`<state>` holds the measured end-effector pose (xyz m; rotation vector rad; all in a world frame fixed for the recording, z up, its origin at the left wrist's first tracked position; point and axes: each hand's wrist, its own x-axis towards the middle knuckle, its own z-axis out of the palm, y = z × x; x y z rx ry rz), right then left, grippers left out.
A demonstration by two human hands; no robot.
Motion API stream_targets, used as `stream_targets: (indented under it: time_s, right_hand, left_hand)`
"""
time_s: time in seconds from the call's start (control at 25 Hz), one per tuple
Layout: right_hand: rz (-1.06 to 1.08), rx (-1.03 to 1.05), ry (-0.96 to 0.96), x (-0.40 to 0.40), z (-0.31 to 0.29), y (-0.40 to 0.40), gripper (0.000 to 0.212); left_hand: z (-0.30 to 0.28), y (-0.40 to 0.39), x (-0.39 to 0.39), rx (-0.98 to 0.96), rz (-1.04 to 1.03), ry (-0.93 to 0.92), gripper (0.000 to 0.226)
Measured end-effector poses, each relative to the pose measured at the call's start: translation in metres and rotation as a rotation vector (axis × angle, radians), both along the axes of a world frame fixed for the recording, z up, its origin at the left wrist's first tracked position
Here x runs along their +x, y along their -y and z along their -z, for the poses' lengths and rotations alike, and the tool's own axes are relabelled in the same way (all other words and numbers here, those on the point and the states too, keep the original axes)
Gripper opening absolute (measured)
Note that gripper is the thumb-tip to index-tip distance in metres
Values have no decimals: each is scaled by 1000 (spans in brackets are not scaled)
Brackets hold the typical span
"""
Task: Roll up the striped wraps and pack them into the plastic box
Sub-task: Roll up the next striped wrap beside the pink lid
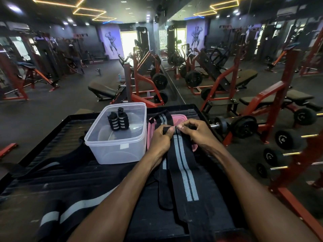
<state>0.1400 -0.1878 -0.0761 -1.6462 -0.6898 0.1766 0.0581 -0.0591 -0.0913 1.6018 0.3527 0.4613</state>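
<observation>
Already two rolled wraps (118,121) stand in the plastic box (115,151); both hands, left hand (161,137) and right hand (194,131), pinch the flat striped wrap (181,154) end between fingertips, its roll only starting.

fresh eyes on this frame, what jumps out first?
Both hands, left hand and right hand, pinch the far end of a long striped wrap at centre, the strip trailing toward the camera over a pink lid. Left of them stands a clear plastic box holding two rolled wraps upright.
</observation>
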Motion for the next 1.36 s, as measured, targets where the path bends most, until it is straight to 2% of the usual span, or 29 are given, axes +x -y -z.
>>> stream_targets:
  time_s: [0.12, 0.24, 0.4, 0.52, 0.68, 0.72, 0.8, 0.88, 1.04, 1.12, 1.2, 1.36]
  right_hand:
    - [22, 35, 98, -2, -2, 1, 6]
    - [-1, 80, 89, 0, -1, 3, 10]
    - [-34, 51, -6, -2, -1, 0, 10]
    - [7, 17, 53, -2, -2, 1, 6]
    - [-10, 33, 126, -5, -6, 4, 9]
    - [-24, 36, 123, -5, -5, 4, 11]
    - [-42, 33, 44, -4, -4, 2, 15]
    - [-18, -3, -31, -1, -1, 0, 17]
    - [42, -12, 112, 1, 0, 1, 10]
    - [40, -13, 172, 0, -1, 2, 9]
    - [18, -13, 156, -1, 0, 1, 11]
    - [-7, -63, 30, -3, 3, -3, 7]
  left_hand:
    - [1, 0, 1, -24, 14, 21, 11]
    - [2, -2, 2, -63, 56, -25, 26]
    - [1, -4, 2, 8, -28, 10, 11]
    - [0, -3, 0, 17, -27, 11, 8]
    - [-4, 0, -2, -115, 58, -40, 45]
    - [-4, 0, -2, -68, 61, -43, 43]
    - [-3, -2, -2, 13, 4, -34, 23]
    - [-2, -2, -2, 26, -36, -28, 9]
    - [0, -2, 2, 10, -3, -22, 8]
    - [1, -3, 3, -4, 26, -46, 23]
    - [2, -4, 4, 43, 20, -72, 27]
    - [3, -4, 4, 107, -42, -41, 13]
